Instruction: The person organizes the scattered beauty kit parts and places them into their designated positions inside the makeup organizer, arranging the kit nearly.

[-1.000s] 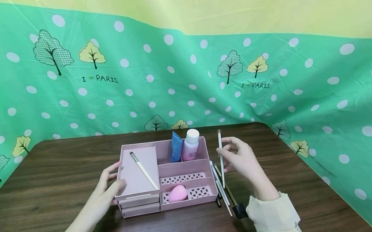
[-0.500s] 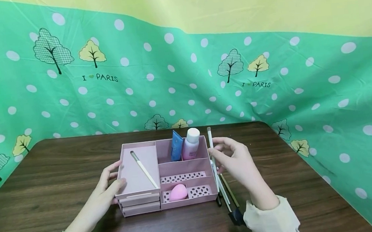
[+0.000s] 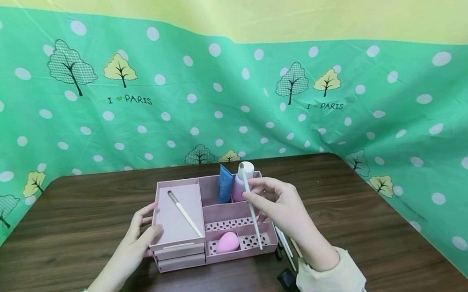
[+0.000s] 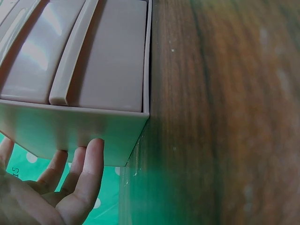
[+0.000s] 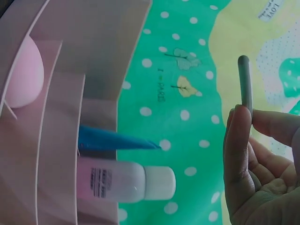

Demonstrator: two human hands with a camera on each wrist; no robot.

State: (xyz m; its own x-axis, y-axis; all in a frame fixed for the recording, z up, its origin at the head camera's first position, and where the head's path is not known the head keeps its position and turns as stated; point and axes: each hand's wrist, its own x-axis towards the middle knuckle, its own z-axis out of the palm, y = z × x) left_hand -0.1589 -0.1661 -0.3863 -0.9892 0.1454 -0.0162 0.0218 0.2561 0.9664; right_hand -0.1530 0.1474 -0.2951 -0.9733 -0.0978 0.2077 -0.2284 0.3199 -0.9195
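Note:
My right hand [image 3: 280,212] pinches a slim pale makeup brush [image 3: 252,212] between thumb and fingers, its bristle end up. The brush is over the right compartments of a pink makeup organizer [image 3: 163,230]. In the right wrist view, the hand [image 5: 262,173] grips the brush [image 5: 245,84], whose lower part is hidden. My left hand [image 3: 133,245] rests against the organizer's left side, thumb at its top edge. Seen from the left wrist, its extended fingers [image 4: 91,171] touch the side wall. A second makeup brush [image 3: 185,214] lies on the organizer's flat top.
In the organizer are a pink makeup sponge [image 3: 228,243] in a front compartment, and a blue tube [image 3: 224,184] and a white-capped pink bottle [image 3: 238,191] at the back. Several brushes [image 3: 285,247] lie on the wooden table [image 3: 373,226] against its right side. A patterned curtain [image 3: 212,96] hangs behind.
My right hand has carried the brush leftward, from beside the organizer to over its right compartments. My left hand has stayed at the organizer's left side.

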